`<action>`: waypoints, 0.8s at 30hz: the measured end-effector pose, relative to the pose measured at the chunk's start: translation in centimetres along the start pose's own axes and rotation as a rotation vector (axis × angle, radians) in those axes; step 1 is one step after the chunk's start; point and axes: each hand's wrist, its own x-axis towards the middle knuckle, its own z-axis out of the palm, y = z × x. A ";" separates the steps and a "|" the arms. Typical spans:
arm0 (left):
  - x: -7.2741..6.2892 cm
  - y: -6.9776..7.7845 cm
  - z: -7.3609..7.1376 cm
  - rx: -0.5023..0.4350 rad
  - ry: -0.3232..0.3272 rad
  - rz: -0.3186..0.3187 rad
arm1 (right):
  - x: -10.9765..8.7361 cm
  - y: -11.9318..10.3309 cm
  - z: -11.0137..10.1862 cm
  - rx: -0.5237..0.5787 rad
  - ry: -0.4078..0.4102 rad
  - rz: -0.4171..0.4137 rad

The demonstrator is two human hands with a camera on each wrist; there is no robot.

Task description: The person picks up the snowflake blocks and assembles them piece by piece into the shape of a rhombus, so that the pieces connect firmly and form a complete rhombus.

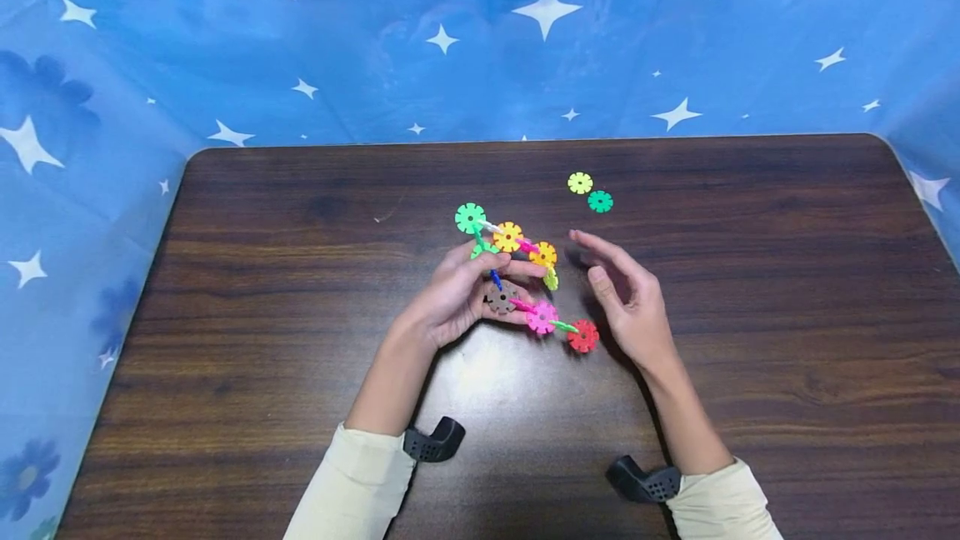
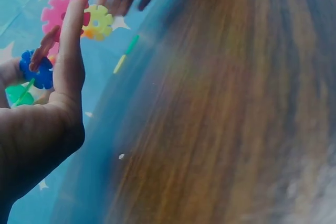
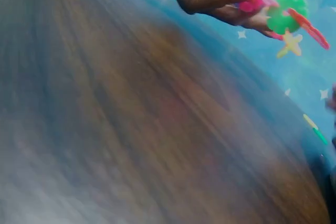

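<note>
My left hand (image 1: 452, 297) holds a bent chain of notched plastic discs, thumb over the green disc (image 1: 483, 252) and fingers beneath the chain. Along its upper side run a green end disc (image 1: 470, 218) and two orange ones (image 1: 508, 237). Its lower side has a brown disc (image 1: 502, 297), a pink disc (image 1: 542, 317) and a red disc (image 1: 582, 337) at the tip. Edge-on discs join them. To the right, my right hand (image 1: 636, 307) is apart from the chain, fingers extended and holding nothing. In the left wrist view, a blue disc (image 2: 38, 70) shows between the left fingers.
Two loose discs, one yellow-green (image 1: 580, 182) and one green (image 1: 600, 202), lie on the dark wooden table (image 1: 300, 273) beyond the right hand. A blue cloth (image 1: 480, 82) with white stars hangs behind the table. Black bands (image 1: 435, 440) sit at both wrists.
</note>
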 end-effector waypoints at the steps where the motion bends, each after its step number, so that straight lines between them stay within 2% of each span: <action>1: 0.0 0.0 -0.1 -0.004 -0.002 0.003 | 0.2 0.0 -0.1 -0.086 0.033 0.018; 3: -0.1 0.1 -0.2 -0.004 -0.003 0.005 | 0.5 0.1 -0.4 -0.275 0.062 0.077; 5: -0.2 0.2 -0.1 0.001 -0.004 -0.001 | 1.0 0.1 -0.6 -0.403 0.025 0.135; 9: -0.2 0.2 0.1 0.009 -0.008 -0.007 | 1.7 -0.1 -0.5 -0.546 -0.086 0.217; 13: -0.1 0.3 0.3 0.013 -0.019 -0.011 | 2.1 0.1 0.0 -0.682 -0.150 0.248; 16: -0.1 0.4 0.4 0.000 -0.034 -0.009 | 2.3 0.3 0.2 -0.716 -0.116 0.233; 20: -0.4 0.7 0.3 -0.018 -0.030 0.005 | 2.4 0.5 0.4 -0.666 -0.033 0.193; 24: -0.7 1.0 0.2 -0.034 -0.029 0.018 | 2.5 0.3 0.5 -0.619 0.017 0.202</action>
